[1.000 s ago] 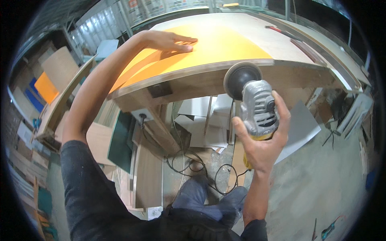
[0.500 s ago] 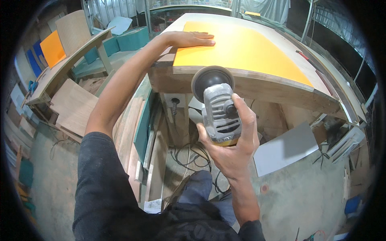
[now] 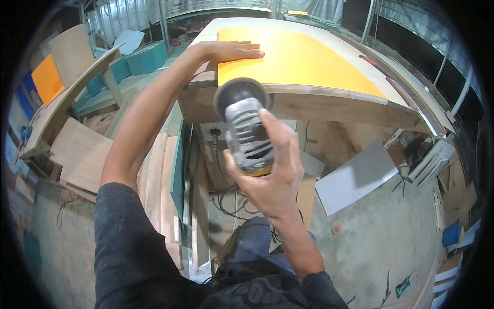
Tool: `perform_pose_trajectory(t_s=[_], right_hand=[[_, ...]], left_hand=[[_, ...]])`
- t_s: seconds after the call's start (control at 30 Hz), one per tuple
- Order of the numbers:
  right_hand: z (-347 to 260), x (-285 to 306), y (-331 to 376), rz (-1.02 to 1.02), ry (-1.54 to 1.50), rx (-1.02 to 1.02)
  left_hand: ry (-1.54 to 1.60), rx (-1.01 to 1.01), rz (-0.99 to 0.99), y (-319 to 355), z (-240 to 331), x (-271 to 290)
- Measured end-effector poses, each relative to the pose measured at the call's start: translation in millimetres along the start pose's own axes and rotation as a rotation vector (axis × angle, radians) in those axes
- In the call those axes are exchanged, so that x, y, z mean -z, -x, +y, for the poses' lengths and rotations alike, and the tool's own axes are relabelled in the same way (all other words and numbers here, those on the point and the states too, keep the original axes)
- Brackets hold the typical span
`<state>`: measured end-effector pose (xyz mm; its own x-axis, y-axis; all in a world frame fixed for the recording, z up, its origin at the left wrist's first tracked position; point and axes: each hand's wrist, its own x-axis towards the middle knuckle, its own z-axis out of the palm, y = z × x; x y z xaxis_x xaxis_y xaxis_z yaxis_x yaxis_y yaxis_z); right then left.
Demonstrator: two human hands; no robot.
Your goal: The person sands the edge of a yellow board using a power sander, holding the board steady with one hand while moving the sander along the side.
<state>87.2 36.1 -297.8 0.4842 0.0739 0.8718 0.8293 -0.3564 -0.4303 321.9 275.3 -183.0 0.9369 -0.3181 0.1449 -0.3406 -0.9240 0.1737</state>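
Note:
My left hand (image 3: 232, 51) lies flat, fingers stretched out, on a yellow-orange panel (image 3: 309, 59) with a curved right side. My right hand (image 3: 278, 177) is wrapped round the body of a grey angle grinder (image 3: 246, 126). The grinder's round dark disc (image 3: 241, 94) points up at the panel's near left edge, in front of the bare wood there. Whether the disc touches the edge, I cannot tell. Beneath the panel is a wooden workbench (image 3: 350, 114) with a pale top.
Boards (image 3: 157, 190) stand upright left of my legs. A white sheet (image 3: 355, 177) leans under the bench at the right. Dark cables (image 3: 226, 206) coil on the floor. A red-handled tool (image 3: 366, 59) lies on the bench's right side. Another table (image 3: 67, 100) stands at left.
The grinder and my right hand have moved left along the panel's near edge. My left hand stays flat on the panel, and the whole view has shifted slightly.

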Motion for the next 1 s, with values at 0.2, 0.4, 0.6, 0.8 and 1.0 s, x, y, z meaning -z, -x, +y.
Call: perform_pose_trajectory(t_s=[0.2, 0.4, 0.6, 0.8, 1.0], right_hand=[[34.8, 34.7, 0.7, 0.105, -0.017, -0.034], [9.8, 19.0, -0.2, 0.017, -0.035, 0.063], [1.6, -8.1, 8.8, -0.030, -0.111, -0.038], [11.2, 8.2, 6.4, 0.039, -0.046, -0.039], [15.3, 15.6, 4.1, 0.068, -0.058, -0.034]], left_hand=[[-0.012, -0.030, -0.021, -9.3, 10.3, -0.9], [-0.024, -0.011, 0.013, -9.1, -10.1, -1.7], [-0.045, 0.025, -0.030, -7.6, 6.0, -1.8], [-0.046, -0.016, 0.010, -4.1, -0.4, 0.5], [-0.016, -0.031, 0.003, -0.7, 13.2, 3.2]])
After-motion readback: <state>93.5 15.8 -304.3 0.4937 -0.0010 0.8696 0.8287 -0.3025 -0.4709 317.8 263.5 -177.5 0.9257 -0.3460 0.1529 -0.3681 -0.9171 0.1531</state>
